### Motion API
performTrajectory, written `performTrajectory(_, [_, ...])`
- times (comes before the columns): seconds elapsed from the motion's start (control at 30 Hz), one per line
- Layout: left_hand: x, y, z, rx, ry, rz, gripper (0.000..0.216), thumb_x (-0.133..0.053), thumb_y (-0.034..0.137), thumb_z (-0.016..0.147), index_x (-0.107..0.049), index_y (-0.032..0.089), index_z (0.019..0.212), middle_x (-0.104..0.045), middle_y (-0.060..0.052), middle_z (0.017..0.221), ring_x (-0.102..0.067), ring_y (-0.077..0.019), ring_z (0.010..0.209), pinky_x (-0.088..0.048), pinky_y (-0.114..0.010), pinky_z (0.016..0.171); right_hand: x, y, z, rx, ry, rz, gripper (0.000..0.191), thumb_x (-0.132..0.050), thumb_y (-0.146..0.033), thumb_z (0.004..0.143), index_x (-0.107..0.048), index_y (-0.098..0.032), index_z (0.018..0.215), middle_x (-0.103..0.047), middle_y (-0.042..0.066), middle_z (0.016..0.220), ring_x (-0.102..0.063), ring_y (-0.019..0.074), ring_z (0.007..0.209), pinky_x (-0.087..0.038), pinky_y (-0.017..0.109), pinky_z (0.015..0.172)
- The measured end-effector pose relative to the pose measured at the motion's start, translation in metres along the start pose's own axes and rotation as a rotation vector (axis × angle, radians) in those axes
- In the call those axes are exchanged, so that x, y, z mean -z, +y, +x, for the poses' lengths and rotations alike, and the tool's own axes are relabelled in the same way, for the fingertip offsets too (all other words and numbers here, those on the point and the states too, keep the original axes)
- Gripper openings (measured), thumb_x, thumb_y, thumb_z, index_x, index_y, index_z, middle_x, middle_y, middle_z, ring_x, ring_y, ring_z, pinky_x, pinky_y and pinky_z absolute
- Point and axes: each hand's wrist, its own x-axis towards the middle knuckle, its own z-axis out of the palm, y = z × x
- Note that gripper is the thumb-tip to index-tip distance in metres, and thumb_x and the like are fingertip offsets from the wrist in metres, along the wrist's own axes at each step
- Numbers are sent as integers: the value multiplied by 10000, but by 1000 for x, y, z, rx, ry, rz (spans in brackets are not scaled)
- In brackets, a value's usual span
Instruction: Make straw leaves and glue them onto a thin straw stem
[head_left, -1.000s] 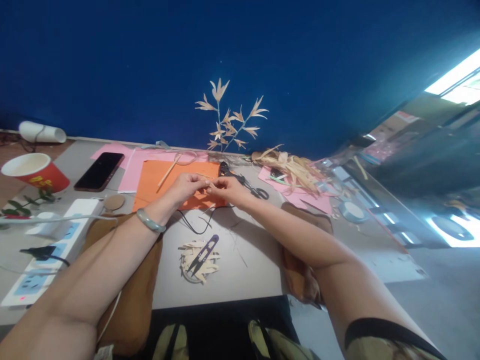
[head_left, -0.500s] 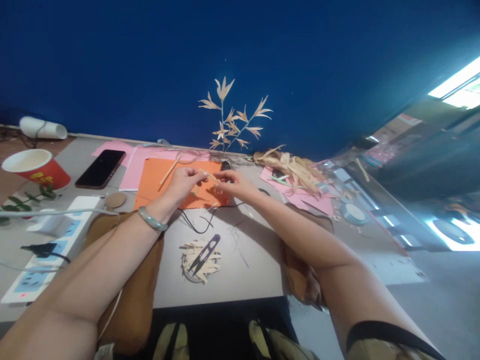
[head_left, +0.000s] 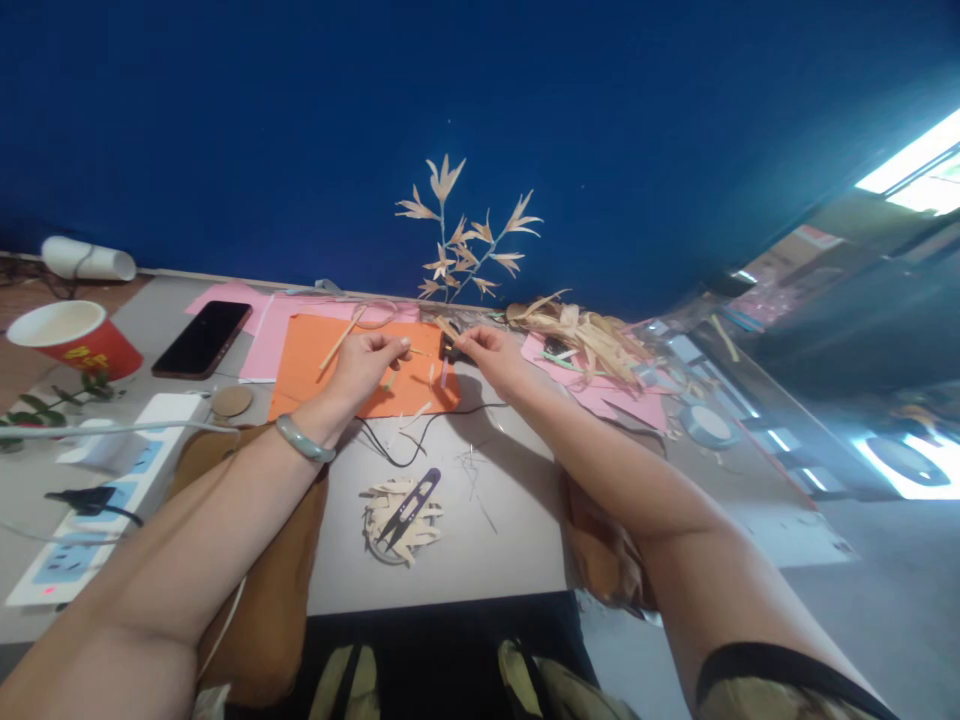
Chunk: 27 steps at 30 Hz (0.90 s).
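Observation:
Above the orange sheet, my left hand pinches a thin yellowish strip between thumb and fingers. A short gap to the right, my right hand pinches a pale piece of dried husk, its tip angled up and left. A small black object lies partly hidden below it. Nearer to me, purple thread snips rest on a dish of cut husk pieces. A branch with pale husk flowers stands behind my hands.
A husk pile lies on pink paper at right. To the left are a phone, a red paper cup and a power strip. Black cord and fine wires cross the table. Brown pads lie under both forearms.
My hands were together at a small pale piece. My right hand has moved right and slightly up, away from the left, and now holds a husk piece. My left hand has stayed nearly still.

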Motion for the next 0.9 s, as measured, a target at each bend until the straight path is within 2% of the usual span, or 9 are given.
performTrajectory(0.13, [-1, 9, -10, -110, -393, -62, 423, -603, 510, 808, -705, 163, 590, -706, -90, 675, -616, -160, 637, -487, -297, 687, 7, 7, 3, -36, 45, 107, 308, -722, -462, 670, -598, -183, 706, -624, -10, 685, -554, 120, 676, -450, 279, 715])
performTrajectory(0.2, [-3, 12, -16, -123, -721, -92, 327, -731, 486, 701, -717, 177, 595, -733, -117, 822, -672, -209, 800, -504, -319, 747, 9, 7, 2, -47, 27, 141, 288, -732, -440, 658, -608, -182, 691, -623, -14, 673, -552, 116, 672, -448, 279, 722])
performTrajectory(0.27, [-5, 12, -18, -119, -882, -99, 292, -863, 354, 534, -764, 205, 765, -717, -122, 1035, -669, -234, 940, -508, -319, 773, 9, 4, -1, -56, -15, 175, 277, -737, -429, 649, -618, -180, 676, -617, -19, 651, -547, 113, 658, -451, 280, 726])
performTrajectory(0.33, [-7, 7, -16, -68, -764, -106, 264, -819, 382, 601, -762, 198, 781, -718, -114, 1003, -668, -211, 881, -508, -302, 721, 6, 0, -5, -51, -54, 185, 267, -738, -420, 647, -628, -178, 666, -615, -20, 641, -537, 109, 649, -450, 278, 730])
performTrajectory(0.4, [-9, 0, -11, -2, -450, -85, 351, -704, 504, 715, -709, 167, 620, -703, -86, 740, -634, -176, 711, -486, -282, 642, 2, -4, -9, -53, -88, 177, 257, -738, -413, 650, -638, -177, 671, -621, -18, 649, -531, 106, 653, -443, 270, 732])
performTrajectory(0.47, [-9, -4, -7, 13, -283, -128, 335, -729, 496, 691, -698, 165, 654, -684, -54, 704, -605, -154, 698, -472, -262, 641, -4, -7, -15, -69, -122, 171, 259, -739, -416, 656, -638, -178, 676, -618, -19, 650, -524, 102, 649, -433, 260, 720])
performTrajectory(0.57, [-9, -5, -5, 28, -279, -217, 310, -761, 446, 653, -719, 179, 805, -703, -38, 803, -599, -152, 747, -473, -262, 668, -14, -10, -22, -89, -184, 158, 286, -731, -449, 669, -638, -179, 687, -611, -18, 646, -520, 104, 643, -424, 254, 695])
performTrajectory(0.73, [-9, -4, -5, 64, -193, -211, 249, -747, 398, 626, -682, 159, 653, -681, -36, 712, -588, -146, 726, -445, -258, 691, -21, -11, -28, -97, -226, 103, 328, -718, -491, 680, -645, -173, 708, -616, -4, 668, -513, 105, 636, -417, 256, 665])
performTrajectory(0.9, [-8, -8, -1, 123, -132, -152, 217, -710, 382, 645, -676, 167, 644, -683, -46, 698, -587, -148, 684, -392, -247, 586, 6, -15, -24, -5, -273, -219, 259, -637, -437, 767, -639, -185, 711, -638, 6, 672, -527, 122, 619, -404, 260, 622])
